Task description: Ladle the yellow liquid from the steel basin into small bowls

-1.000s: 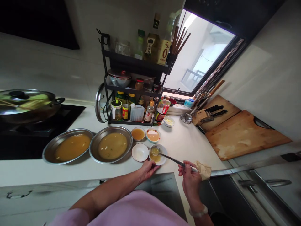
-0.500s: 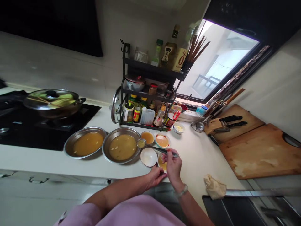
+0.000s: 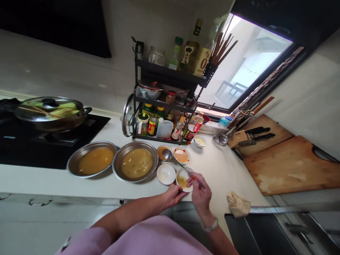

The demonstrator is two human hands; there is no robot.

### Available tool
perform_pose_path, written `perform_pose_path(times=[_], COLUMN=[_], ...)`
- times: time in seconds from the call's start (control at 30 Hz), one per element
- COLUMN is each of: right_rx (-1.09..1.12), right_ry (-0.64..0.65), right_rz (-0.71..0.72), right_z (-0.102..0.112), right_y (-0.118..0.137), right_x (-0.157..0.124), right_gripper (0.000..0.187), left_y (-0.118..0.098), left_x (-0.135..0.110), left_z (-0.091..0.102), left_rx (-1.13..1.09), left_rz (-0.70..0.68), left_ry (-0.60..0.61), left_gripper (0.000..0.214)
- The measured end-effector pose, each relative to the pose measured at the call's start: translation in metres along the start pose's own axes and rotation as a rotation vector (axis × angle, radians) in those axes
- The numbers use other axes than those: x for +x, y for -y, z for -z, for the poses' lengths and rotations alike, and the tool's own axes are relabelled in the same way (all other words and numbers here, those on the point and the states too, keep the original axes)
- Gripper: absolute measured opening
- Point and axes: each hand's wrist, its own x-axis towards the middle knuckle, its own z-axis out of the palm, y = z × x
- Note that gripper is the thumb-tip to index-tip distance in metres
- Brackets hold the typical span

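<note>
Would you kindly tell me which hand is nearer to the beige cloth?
Right: the right hand, holding the ladle, is to the left of the beige cloth. The left hand is farther left, at the near rim of a white bowl.

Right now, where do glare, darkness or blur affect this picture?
Head view: daylight glares through the black-framed window; reflections mark the clear domed glass lid; the black angular hood loses detail; the silver long-handled ladle seems slightly soft.
</note>
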Motion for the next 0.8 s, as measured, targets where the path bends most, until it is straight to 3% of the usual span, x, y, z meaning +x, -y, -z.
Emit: perform_pose_path(times=[0.17, 0.37, 0.6, 0.67, 0.8], right_rx=[-0.094, -0.150, -0.162, -0.124, -0.048], right_ry=[-0.199, -0.157, -0.001, -0.058, -0.310], right_rz=[-0.165, -0.120, -0.116, -0.181, -0.404], right_z=[0.061, 0.099, 0.111, 0.106, 0.093], right_y=[-0.004, -0.030, -0.044, -0.044, -0.038], right_x=[-0.023, -0.060, -0.087, -0.092, -0.088], right_gripper=[0.028, 0.023, 0.021, 0.024, 0.035], left_y=[-0.002, 0.001, 0.002, 0.002, -0.001], left_x=[0.002, -0.002, -0.008, -0.007, -0.009], left_z=[0.003, 0.000, -0.006, -0.008, -0.009], left_rx=[0.008, 0.080, 0.184, 0.213, 0.257], left_rz=[0.047, 0.002, -0.022, -0.025, -0.015], left_ry=[-0.045, -0.069, -0.060, -0.074, -0.089], left_gripper=[0.075, 0.090, 0.096, 0.096, 0.094])
